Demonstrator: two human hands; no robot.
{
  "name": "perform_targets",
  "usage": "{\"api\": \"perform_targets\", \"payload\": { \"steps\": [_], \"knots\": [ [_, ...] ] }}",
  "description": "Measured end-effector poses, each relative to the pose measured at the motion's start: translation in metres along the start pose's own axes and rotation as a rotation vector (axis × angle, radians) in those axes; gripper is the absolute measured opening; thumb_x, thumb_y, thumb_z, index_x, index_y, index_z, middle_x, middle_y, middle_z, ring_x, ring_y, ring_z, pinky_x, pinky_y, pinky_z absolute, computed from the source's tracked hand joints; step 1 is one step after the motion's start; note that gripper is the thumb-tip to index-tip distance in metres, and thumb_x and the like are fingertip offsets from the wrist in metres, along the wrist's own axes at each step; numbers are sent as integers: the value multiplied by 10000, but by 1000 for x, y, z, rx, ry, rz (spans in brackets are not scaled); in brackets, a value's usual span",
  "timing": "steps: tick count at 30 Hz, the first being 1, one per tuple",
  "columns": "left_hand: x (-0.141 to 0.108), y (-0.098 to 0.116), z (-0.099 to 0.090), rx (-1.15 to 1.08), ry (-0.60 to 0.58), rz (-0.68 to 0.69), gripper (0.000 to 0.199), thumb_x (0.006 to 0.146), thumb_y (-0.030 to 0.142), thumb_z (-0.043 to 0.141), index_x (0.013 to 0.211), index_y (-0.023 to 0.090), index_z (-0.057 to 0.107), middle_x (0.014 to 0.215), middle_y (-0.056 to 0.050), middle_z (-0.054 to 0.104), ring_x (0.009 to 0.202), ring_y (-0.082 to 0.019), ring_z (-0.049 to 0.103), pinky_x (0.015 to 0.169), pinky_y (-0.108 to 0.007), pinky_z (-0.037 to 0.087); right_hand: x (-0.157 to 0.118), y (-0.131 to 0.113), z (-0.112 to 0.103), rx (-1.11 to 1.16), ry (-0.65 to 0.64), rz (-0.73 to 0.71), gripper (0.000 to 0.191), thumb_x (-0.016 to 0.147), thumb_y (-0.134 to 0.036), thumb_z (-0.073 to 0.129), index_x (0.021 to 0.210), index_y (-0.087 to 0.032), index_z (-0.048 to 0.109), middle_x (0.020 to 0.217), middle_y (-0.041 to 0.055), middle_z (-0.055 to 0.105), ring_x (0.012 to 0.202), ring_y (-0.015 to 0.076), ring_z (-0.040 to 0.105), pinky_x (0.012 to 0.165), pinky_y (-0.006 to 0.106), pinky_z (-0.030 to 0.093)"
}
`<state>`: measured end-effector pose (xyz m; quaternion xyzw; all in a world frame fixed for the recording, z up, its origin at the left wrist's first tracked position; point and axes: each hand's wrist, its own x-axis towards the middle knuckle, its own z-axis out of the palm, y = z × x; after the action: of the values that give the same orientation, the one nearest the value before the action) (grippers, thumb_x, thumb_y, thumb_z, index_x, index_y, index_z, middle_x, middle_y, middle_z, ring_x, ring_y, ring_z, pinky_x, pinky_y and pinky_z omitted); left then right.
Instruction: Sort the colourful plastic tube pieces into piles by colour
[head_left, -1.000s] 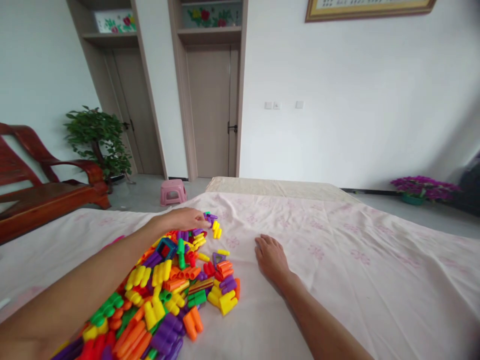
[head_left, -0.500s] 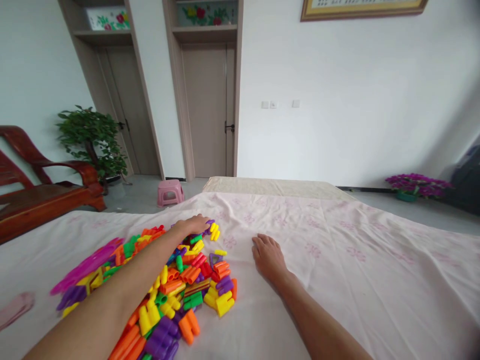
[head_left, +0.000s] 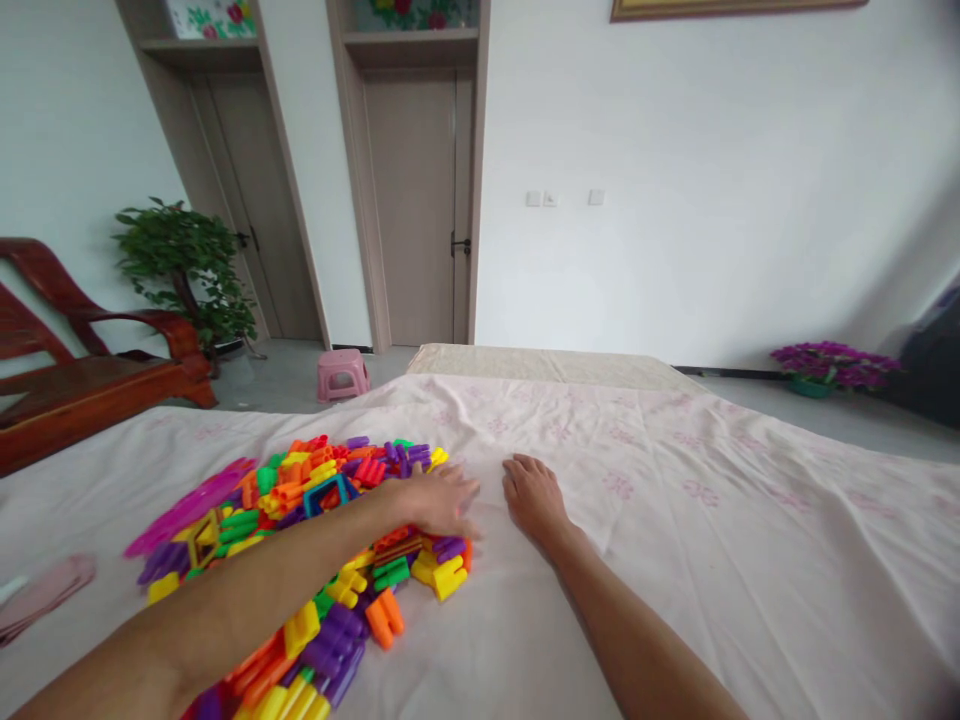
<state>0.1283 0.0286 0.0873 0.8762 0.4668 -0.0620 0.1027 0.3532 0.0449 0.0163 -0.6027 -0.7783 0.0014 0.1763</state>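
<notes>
A pile of colourful plastic building blocks (head_left: 330,650) lies on the pale pink flowered cloth (head_left: 645,560), in orange, yellow, green, purple and red. Over the right side of this heap is my left hand (head_left: 441,502), fingers spread and slightly blurred, with nothing visible in it. A blue square frame piece (head_left: 326,495) sits among the blocks beyond my left forearm. To the right of the pile, my right hand (head_left: 534,495) rests palm down on the cloth with its fingers stretched forward. Yellow blocks (head_left: 442,575) lie just below my left hand.
A flat magenta plastic piece (head_left: 187,508) borders the pile at the left, and a folded pink item (head_left: 52,595) lies nearer. Past the cloth stand a pink stool (head_left: 343,376), a wooden bench (head_left: 97,350), a leafy plant (head_left: 180,265) and purple flowers (head_left: 832,365).
My left hand has moved from the far edge of the pile toward me and to the right, its fingers now spread. The right hand stays on the cloth. The view has tipped slightly down.
</notes>
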Motion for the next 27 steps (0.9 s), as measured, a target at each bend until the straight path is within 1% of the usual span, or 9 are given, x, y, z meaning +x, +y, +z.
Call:
{"api": "perform_targets", "payload": {
  "steps": [2,5,8,10,15,18,22,25,27],
  "knots": [
    [-20,14,6,23,-80,6,799,821,713,521,1480,265,471,1582,-187,368,1423,-397,360,1084,-608,329,0,0,0,-1,0,-4,390,992,-280,401,1319,-215,603,1406,97,563,1274,241,483,1073,350,305],
    [-54,12,-1,110,-81,-27,565,924,518,462,1426,267,533,1500,-168,483,1395,-364,402,1096,-608,306,1,0,1,-7,11,-4,389,988,-274,403,1307,-209,616,1395,96,575,1278,246,487,1073,353,309],
    [-84,-5,-11,198,37,-83,418,940,346,469,1327,298,619,1437,-120,556,1355,-335,439,1110,-602,275,2,-1,2,-20,19,-9,399,990,-272,393,1310,-198,619,1395,98,579,1277,251,494,1067,355,325],
    [-105,-17,-14,220,113,-116,408,930,252,472,1295,314,645,1417,-101,574,1351,-324,440,1122,-602,253,2,-1,3,-27,17,-12,405,991,-274,388,1316,-197,617,1400,100,577,1280,251,496,1061,355,334],
    [-173,-35,-7,217,327,-226,506,917,180,477,1372,363,602,1574,-42,410,1462,-313,292,1189,-576,169,1,-3,2,-44,7,1,407,994,-286,380,1313,-207,621,1408,102,573,1269,257,507,1049,370,354],
    [-228,-41,15,186,489,-370,503,967,415,464,1463,353,516,1625,-37,322,1484,-317,251,1214,-561,146,0,-5,3,-63,3,6,413,1000,-287,370,1324,-211,613,1418,111,563,1267,265,508,1040,383,365],
    [-295,-44,71,141,534,-420,904,770,724,609,1561,371,351,1669,-73,201,1497,-397,205,1185,-605,195,0,-5,5,-85,-9,8,421,1007,-285,358,1342,-205,601,1427,118,556,1274,266,507,1048,388,365],
    [-318,-36,112,46,523,-464,1018,728,724,658,1594,382,247,1671,-88,189,1476,-405,269,1147,-564,319,1,-5,6,-106,-10,4,427,1012,-289,351,1349,-196,595,1427,122,556,1275,271,510,1044,389,370],
    [-317,-25,128,21,521,-442,990,725,693,684,1581,387,292,1672,-79,187,1478,-412,263,1136,-556,348,1,-5,6,-115,-6,-3,433,1014,-288,343,1355,-188,591,1427,128,556,1274,274,512,1042,389,373]
  ]
}}
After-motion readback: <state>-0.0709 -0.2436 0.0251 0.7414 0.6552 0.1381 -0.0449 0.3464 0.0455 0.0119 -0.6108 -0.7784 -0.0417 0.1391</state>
